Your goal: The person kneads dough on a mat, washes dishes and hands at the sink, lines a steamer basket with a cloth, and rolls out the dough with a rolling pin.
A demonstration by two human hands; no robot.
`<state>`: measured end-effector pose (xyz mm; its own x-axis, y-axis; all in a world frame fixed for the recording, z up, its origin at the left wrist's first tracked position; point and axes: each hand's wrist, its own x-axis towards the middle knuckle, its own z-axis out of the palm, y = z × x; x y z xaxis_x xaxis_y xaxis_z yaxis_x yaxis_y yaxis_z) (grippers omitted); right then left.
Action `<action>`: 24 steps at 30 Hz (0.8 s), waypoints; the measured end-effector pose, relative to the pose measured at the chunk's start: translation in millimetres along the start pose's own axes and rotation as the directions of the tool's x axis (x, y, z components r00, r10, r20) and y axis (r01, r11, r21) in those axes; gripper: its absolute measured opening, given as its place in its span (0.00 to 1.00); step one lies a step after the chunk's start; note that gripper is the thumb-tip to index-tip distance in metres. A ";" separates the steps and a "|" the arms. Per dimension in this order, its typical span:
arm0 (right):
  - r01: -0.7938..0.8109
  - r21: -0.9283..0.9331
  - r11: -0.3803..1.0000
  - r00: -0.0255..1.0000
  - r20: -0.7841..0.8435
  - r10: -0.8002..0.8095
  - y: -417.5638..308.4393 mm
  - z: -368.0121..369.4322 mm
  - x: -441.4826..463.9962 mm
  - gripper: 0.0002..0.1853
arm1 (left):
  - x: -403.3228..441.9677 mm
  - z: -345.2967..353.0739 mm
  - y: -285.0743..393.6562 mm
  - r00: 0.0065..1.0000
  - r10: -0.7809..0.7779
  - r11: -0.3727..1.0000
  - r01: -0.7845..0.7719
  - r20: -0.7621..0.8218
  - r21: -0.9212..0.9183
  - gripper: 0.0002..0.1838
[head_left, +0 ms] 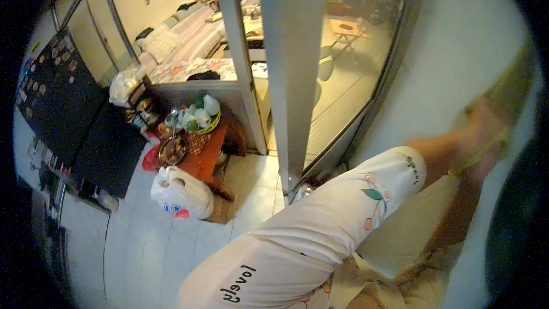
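Both my arms reach to the right side of the view. My left arm wears a white sleeve (pixel 337 212) printed with "lovely" and cherries. Its hand, my left hand (pixel 486 121), is smeared by motion and seems closed on a yellow-green cloth-like thing (pixel 517 80). Part of that thing spreads above the hand, and a narrow strip shows below it. Just under the strip is my right hand (pixel 487 163), blurred and dim, its fingers not distinct. Whether it grips the yellow-green thing I cannot make out.
A glass sliding door with a grey frame (pixel 291 80) stands in the middle. Left of it, a reddish wooden table (pixel 203 163) bears a pan (pixel 172 150) and a green basket (pixel 214 123). A white plastic bag (pixel 183 194) stands before it, near a dark fridge (pixel 57 91).
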<state>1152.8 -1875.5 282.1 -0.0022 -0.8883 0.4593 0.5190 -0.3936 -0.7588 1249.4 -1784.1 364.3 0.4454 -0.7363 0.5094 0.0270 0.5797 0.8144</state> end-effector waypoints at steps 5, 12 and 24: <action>0.036 -0.094 0.995 0.999 0.023 -0.033 -3.2 2.6 8.0 0.23 | -8.6 -10.5 8.3 1.000 0.019 0.974 -0.016 -0.009 0.228 0.22; 0.026 -0.152 0.988 0.999 0.043 -0.020 -9.1 -14.9 6.4 0.23 | -2.4 -17.2 -26.3 0.974 0.192 0.939 -0.217 0.116 0.265 0.26; -0.020 -0.164 0.986 0.998 0.050 0.028 8.9 -16.7 -11.7 0.23 | -61.5 -45.6 22.7 0.988 0.091 0.965 -0.056 -0.127 0.257 0.20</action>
<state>1143.1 -1872.5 262.3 0.0554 -0.8860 0.4603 0.3713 -0.4097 -0.8333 1263.4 -1709.8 338.8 0.5559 -0.6305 0.5417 -0.2283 0.5108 0.8288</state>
